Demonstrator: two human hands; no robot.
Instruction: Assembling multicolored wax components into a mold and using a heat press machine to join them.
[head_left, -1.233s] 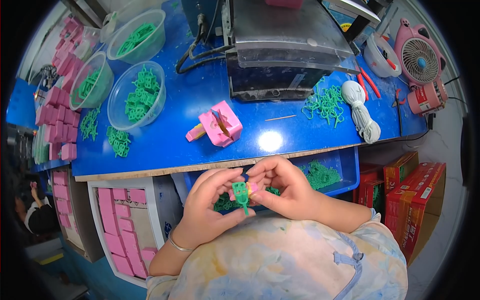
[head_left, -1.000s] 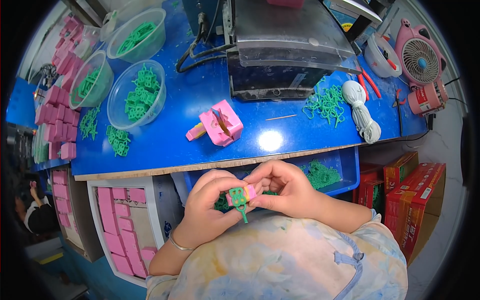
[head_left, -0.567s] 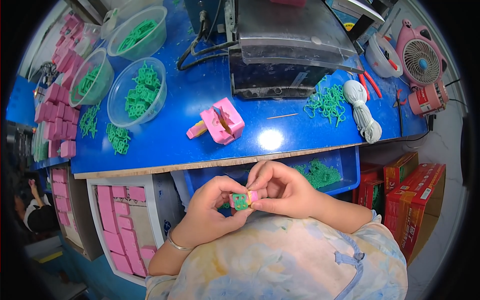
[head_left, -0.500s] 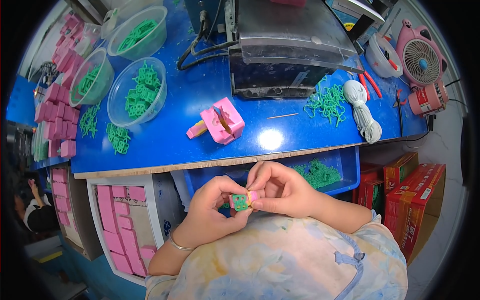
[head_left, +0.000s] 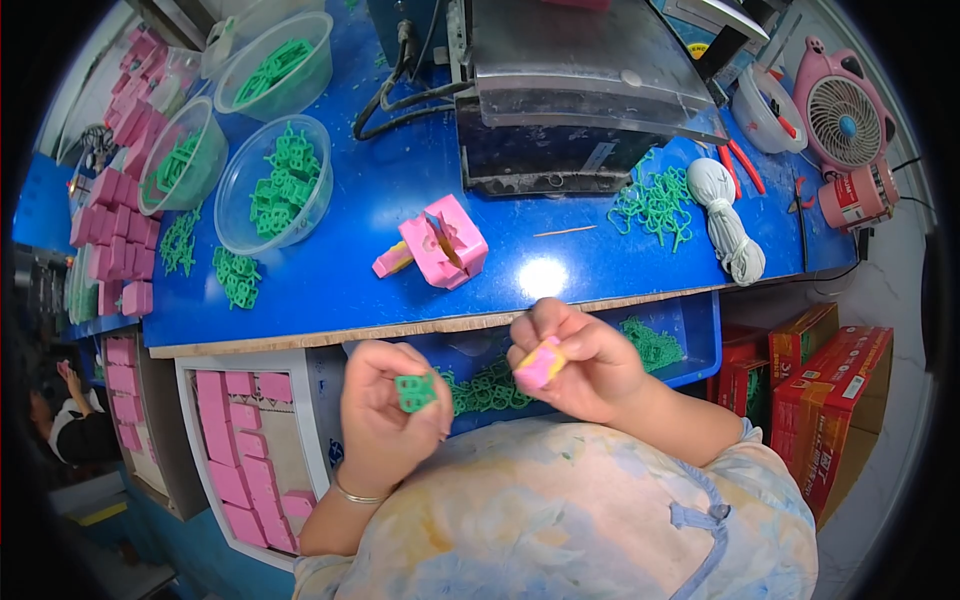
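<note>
Pinched in my left hand is a small green openwork plastic piece, held above the edge of the drawer. To its right, my right hand closes its fingers around a small pink-and-yellow block. The two hands are apart. Beyond them on the blue table sits a pink split block with a dark gap across its top. A pink-and-yellow piece sticks out at its left side. Under my hands, the blue drawer holds many green pieces.
Clear bowls of green pieces stand at the left, beside stacked pink blocks. A dark machine occupies the back. On the right lie green loops, a white cord bundle, red-handled pliers and a pink fan. Red cartons stand below.
My hands have moved apart. The green piece has come away from the pink-and-yellow block, going left with my left hand, while the block goes right and up in my right hand.
</note>
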